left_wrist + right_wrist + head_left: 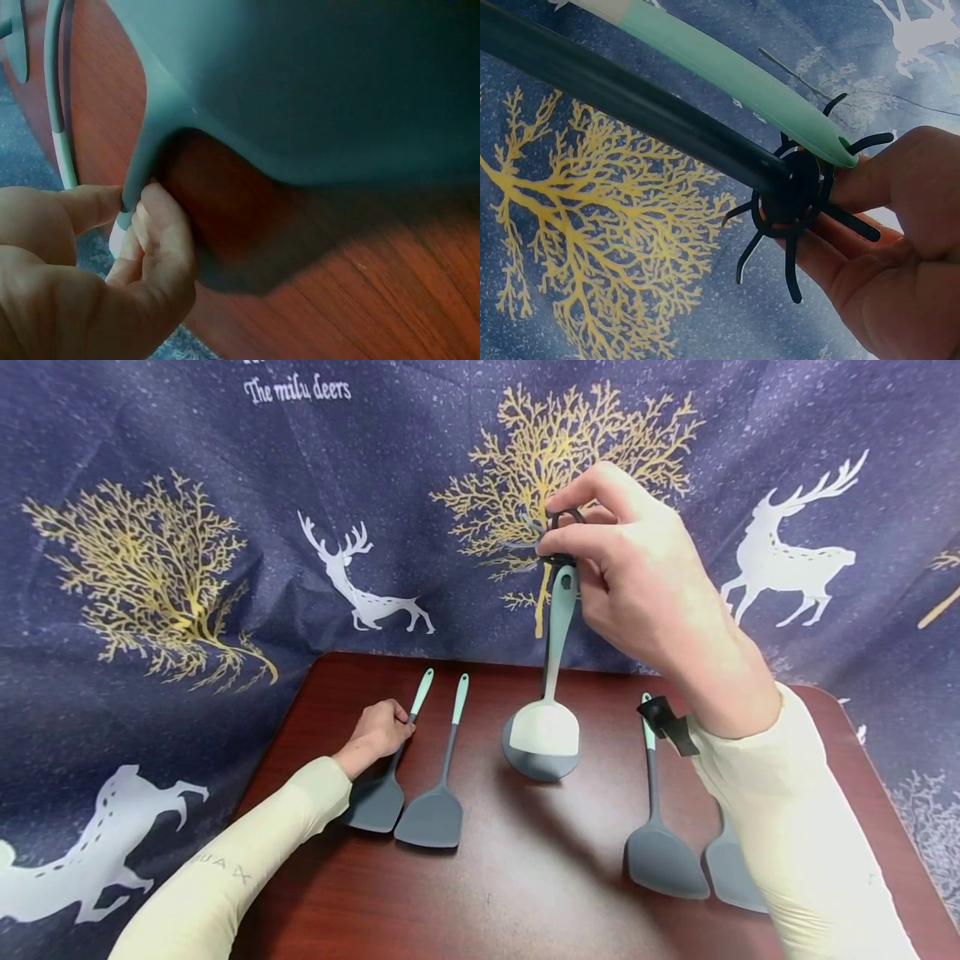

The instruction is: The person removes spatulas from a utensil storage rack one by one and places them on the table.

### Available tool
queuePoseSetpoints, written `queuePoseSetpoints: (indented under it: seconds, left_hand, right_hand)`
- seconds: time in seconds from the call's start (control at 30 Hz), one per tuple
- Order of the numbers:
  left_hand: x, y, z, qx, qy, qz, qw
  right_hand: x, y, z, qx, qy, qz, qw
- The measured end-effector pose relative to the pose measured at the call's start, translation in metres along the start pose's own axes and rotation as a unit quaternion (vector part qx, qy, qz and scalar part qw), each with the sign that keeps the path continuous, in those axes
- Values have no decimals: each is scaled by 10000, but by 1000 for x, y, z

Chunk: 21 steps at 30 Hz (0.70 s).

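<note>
My right hand (645, 568) holds the top of a black utensil stand (791, 191), its fingers at the ring above the hooks. From one hook hangs a spatula with a mint handle (742, 82); its brightly lit, pale blade (546, 727) overlaps the stand's round grey base (542, 767) in the head view. At the left of the table, my left hand (378, 729) pinches a grey spatula (377, 806) where the mint handle meets the grey shaft. The thumb and fingertips show around that shaft in the left wrist view. Beside it lies a second grey spatula (431, 817).
Two more grey spatulas lie at the right, one (663, 862) in full view and another (735, 868) partly hidden by my right sleeve. The reddish-brown table (517, 893) ends at a dark blue cloth (465, 577) with deer and trees. A black strap (667, 722) hangs from my right wrist.
</note>
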<state>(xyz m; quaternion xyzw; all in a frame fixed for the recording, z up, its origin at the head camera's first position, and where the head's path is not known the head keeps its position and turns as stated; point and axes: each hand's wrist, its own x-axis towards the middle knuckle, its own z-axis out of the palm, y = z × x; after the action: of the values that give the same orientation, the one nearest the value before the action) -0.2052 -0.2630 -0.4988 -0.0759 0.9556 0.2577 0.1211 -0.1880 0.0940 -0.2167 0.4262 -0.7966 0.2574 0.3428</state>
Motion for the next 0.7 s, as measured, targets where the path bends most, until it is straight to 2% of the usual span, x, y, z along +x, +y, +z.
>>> queuePoseSetpoints:
  seconds: [0.23,0.47,0.7]
  left_hand:
    - [0,0,1,36,96,46,9999]
    - [1,-1,2,71,132,65,9999]
    - [0,-1,2,46,133,74,9999]
  right_hand:
    - [0,1,0,-29,-18,-17,10000]
    - [1,2,-3,-90,-47,-231,9997]
    - [2,1,-5,-125,-172,-144,9997]
